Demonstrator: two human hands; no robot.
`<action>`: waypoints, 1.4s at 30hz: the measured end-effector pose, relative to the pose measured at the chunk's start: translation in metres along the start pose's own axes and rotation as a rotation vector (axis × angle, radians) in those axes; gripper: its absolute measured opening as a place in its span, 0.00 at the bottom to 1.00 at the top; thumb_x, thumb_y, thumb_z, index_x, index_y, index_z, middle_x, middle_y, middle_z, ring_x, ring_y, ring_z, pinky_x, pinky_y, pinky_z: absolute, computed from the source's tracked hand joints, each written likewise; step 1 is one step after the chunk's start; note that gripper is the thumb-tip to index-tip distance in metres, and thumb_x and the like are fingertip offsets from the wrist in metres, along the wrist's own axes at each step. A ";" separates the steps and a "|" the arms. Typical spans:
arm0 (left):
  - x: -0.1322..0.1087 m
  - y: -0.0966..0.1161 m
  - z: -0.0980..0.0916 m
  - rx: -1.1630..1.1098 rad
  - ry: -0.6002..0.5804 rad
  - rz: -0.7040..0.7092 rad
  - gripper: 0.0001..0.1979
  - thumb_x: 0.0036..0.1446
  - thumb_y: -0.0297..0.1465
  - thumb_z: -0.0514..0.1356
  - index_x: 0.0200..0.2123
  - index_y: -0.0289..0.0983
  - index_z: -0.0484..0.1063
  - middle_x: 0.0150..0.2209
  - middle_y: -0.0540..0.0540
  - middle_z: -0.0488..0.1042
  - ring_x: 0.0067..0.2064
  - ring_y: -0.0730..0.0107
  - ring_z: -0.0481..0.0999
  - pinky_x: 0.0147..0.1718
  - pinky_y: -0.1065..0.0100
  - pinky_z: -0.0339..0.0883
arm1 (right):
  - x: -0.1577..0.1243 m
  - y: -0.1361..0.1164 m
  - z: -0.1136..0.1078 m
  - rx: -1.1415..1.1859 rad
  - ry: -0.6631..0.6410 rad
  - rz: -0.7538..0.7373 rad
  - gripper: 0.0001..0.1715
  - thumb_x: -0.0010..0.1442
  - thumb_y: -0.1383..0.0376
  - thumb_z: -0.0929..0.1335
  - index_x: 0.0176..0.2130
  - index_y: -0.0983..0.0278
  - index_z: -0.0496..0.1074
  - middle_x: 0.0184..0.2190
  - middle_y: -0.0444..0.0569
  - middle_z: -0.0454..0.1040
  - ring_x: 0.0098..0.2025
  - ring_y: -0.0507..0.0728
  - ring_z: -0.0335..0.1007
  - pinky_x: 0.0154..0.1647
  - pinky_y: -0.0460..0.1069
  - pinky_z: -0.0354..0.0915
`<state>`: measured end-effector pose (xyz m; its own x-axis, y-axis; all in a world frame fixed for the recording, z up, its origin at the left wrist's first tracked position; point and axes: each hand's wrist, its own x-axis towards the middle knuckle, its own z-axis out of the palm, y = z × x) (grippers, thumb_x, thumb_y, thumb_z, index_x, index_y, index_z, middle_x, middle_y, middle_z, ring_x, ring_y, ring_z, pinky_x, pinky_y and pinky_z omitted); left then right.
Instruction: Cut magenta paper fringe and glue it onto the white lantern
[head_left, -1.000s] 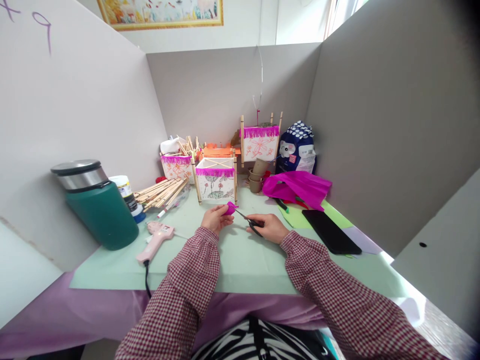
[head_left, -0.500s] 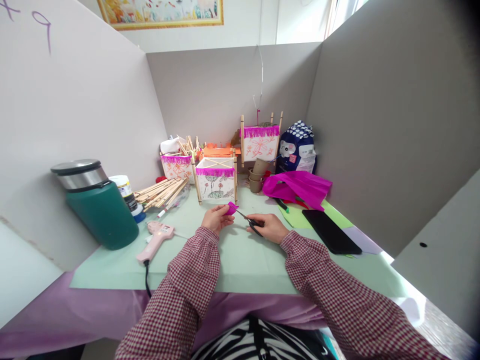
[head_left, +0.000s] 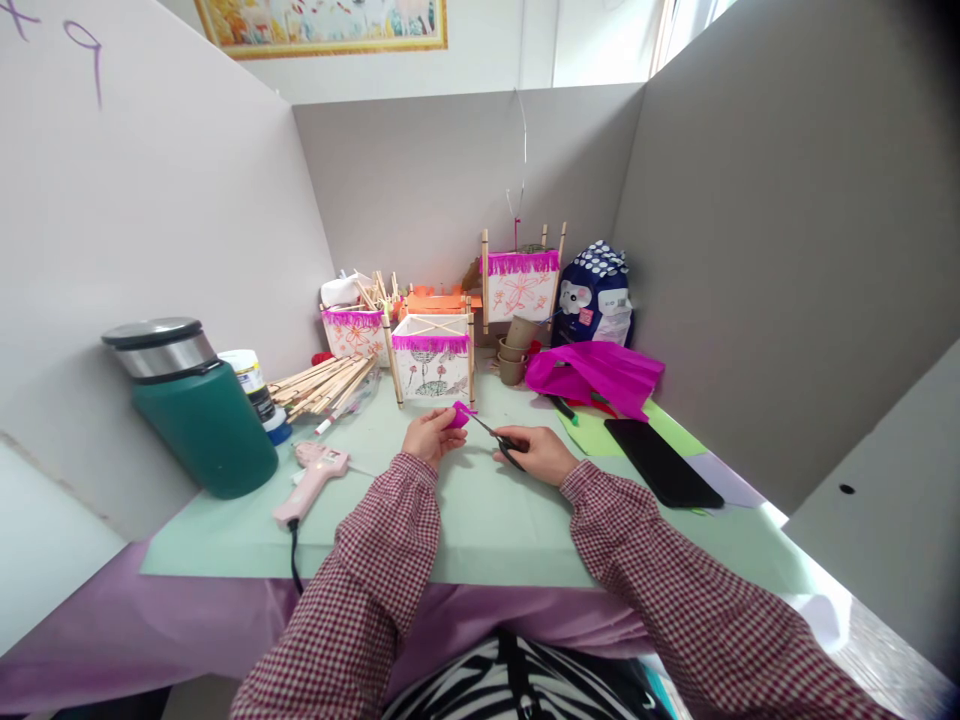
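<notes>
Presently: left hand pinches a pink paper scrap just in front of the fringed lantern; right hand, closed on scissors right of that lantern, aims their long blades leftward at the scrap, tips at its edge.

- Front lantern, left lantern, back lantern: three, all fringed.
- One pair of scissors.
- One magenta scrap.
- One glue gun.
- One green flask.
- One white-lidded jar.
- One black phone.
- One bundle of wooden sticks.
- One heap of magenta paper.
- One dotted blue bag.
- One stack of brown cups, their number unclear.
- One framed picture.
- One green mat.
</notes>
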<state>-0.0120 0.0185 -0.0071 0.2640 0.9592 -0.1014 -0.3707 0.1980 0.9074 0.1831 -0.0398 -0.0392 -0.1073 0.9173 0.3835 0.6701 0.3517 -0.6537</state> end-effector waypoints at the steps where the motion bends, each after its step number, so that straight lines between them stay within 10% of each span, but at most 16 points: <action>1: 0.000 0.000 0.000 -0.003 0.003 -0.001 0.07 0.49 0.27 0.63 0.32 0.31 0.68 0.28 0.45 0.75 0.21 0.74 0.73 0.21 0.72 0.70 | 0.000 0.000 -0.001 -0.013 0.012 0.005 0.25 0.49 0.55 0.70 0.45 0.63 0.75 0.27 0.45 0.74 0.28 0.52 0.67 0.30 0.46 0.62; 42: -0.002 0.002 0.002 -0.002 -0.006 -0.031 0.06 0.50 0.26 0.62 0.32 0.31 0.68 0.25 0.47 0.73 0.21 0.74 0.73 0.20 0.72 0.70 | -0.002 -0.005 0.001 0.027 -0.029 -0.017 0.26 0.49 0.54 0.70 0.45 0.63 0.74 0.28 0.46 0.75 0.28 0.52 0.67 0.30 0.46 0.63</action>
<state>-0.0115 0.0165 -0.0046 0.2805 0.9514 -0.1272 -0.3638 0.2280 0.9031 0.1795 -0.0433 -0.0375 -0.1401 0.9162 0.3755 0.6482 0.3716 -0.6646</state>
